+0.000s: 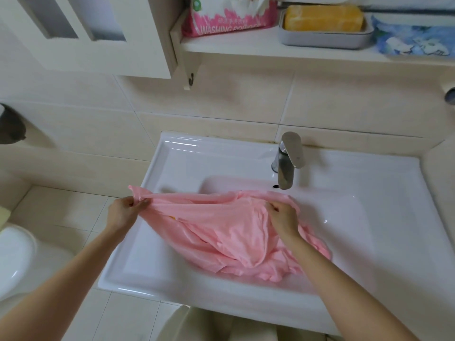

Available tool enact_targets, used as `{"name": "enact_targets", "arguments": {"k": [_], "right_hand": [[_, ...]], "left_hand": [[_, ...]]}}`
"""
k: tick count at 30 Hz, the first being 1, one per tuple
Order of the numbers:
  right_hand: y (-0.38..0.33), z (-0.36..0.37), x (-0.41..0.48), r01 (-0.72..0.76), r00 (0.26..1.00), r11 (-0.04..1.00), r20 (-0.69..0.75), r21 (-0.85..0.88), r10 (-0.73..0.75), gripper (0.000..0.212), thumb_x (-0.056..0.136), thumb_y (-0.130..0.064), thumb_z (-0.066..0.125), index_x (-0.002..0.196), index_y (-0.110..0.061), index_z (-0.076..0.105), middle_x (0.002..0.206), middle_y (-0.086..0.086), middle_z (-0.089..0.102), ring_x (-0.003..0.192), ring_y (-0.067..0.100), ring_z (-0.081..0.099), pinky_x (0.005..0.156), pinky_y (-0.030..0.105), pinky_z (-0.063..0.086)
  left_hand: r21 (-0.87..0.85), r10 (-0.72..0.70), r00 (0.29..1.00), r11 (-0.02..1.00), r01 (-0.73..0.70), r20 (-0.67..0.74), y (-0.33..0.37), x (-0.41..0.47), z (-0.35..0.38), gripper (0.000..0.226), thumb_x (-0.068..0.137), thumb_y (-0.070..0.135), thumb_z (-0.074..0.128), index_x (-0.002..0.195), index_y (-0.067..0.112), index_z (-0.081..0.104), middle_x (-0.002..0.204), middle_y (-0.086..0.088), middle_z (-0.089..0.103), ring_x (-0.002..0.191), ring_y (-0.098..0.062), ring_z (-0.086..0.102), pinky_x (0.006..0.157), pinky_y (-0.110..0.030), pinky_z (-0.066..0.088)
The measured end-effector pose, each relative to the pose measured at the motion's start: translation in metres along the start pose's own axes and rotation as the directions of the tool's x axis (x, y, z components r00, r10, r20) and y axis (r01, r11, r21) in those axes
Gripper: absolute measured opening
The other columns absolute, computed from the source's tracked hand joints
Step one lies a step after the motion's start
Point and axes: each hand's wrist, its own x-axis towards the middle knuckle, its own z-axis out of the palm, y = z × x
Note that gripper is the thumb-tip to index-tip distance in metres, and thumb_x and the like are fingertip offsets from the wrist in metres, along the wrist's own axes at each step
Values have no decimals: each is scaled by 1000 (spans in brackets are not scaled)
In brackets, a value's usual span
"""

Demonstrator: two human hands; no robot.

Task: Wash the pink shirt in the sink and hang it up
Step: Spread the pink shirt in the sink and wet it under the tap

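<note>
The pink shirt (229, 232) is bunched over the white sink (384, 217), most of it drooping into the basin. My left hand (123, 212) pinches one edge of the fabric and holds it stretched out past the sink's left rim. My right hand (283, 216) grips a fold of the shirt above the middle of the basin. The cloth is pulled taut between the two hands. A chrome tap (288, 161) stands at the back of the basin, with no water visibly running.
A wall shelf above carries a pink washing powder bag (229, 18), a yellow soap bar in a grey dish (325, 25) and a blue patterned pack (416, 40). A small hook (190, 78) hangs under the shelf. A white toilet (17, 254) stands at the left.
</note>
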Motion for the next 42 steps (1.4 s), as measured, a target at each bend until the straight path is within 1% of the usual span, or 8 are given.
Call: {"name": "enact_targets", "arguments": {"k": [5, 10, 15, 25, 30, 35, 39, 42], "right_hand": [[-17, 13, -1, -100, 994, 961, 56, 256, 89, 37, 91, -11, 57, 127, -14, 51, 108, -8, 62, 104, 17, 62, 86, 40, 52], [-28, 37, -22, 199, 974, 960, 151, -197, -171, 17, 90, -16, 56, 103, -18, 66, 104, -7, 65, 92, 18, 60, 75, 30, 48], [-29, 71, -30, 277, 947, 881, 264, -383, -184, 22, 90, -36, 58, 105, -20, 64, 107, -1, 60, 101, 22, 56, 84, 30, 42], [-55, 26, -36, 186, 982, 978, 35, -90, -184, 25, 73, -26, 81, 68, -17, 58, 59, -18, 51, 68, 11, 51, 55, 17, 29], [-107, 19, -46, 255, 957, 964, 122, 78, -263, 8, 78, -18, 73, 75, -14, 67, 73, -11, 66, 78, 14, 61, 72, 31, 47], [-155, 27, -52, 265, 929, 941, 205, 212, -308, 9, 80, -17, 66, 73, -13, 71, 67, -3, 68, 64, 11, 63, 68, 28, 51], [-162, 35, -51, 265, 928, 928, 193, 261, -320, 8, 80, -19, 67, 74, -15, 72, 72, -7, 69, 72, 8, 62, 73, 32, 50], [-162, 34, -48, 244, 913, 913, 239, 326, -330, 9, 81, -17, 66, 77, -16, 74, 72, -12, 69, 73, -2, 60, 76, 21, 50]], "left_hand": [[44, 7, 1000, 999, -7, -20, 5, 0, 2, 70, 63, 58, 58, 74, -11, 60, 58, -12, 46, 60, -20, 37, 59, -32, 25], [66, 16, 999, 998, -13, -41, 10, -2, 5, 63, 65, 55, 58, 64, -8, 55, 57, -7, 41, 60, -22, 34, 59, -32, 23], [64, 7, 1000, 998, -5, -29, 13, -3, 4, 59, 63, 58, 56, 63, -1, 54, 58, -7, 41, 60, -20, 34, 59, -31, 23], [-15, 159, 987, 987, -160, -11, 36, -21, 4, 75, 58, 65, 50, 77, -7, 57, 60, -8, 45, 59, -20, 35, 57, -32, 26], [-81, 373, 922, 927, -366, 104, 77, -40, 12, 35, 72, 53, 53, 69, 18, 55, 52, 13, 47, 50, -5, 36, 46, -17, 26], [-73, 453, 856, 890, -450, 250, 104, -45, 27, 32, 82, 45, 52, 79, 13, 60, 60, 5, 53, 56, -6, 41, 55, -22, 35], [-64, 421, 816, 899, -433, 395, 101, -37, 19, 53, 74, 60, 54, 86, 9, 62, 76, -10, 63, 74, -30, 58, 71, -41, 49], [-75, 408, 784, 902, -425, 468, 103, -41, 20, 39, 73, 53, 66, 90, 18, 63, 78, 5, 67, 75, -15, 62, 73, -31, 52]]}}
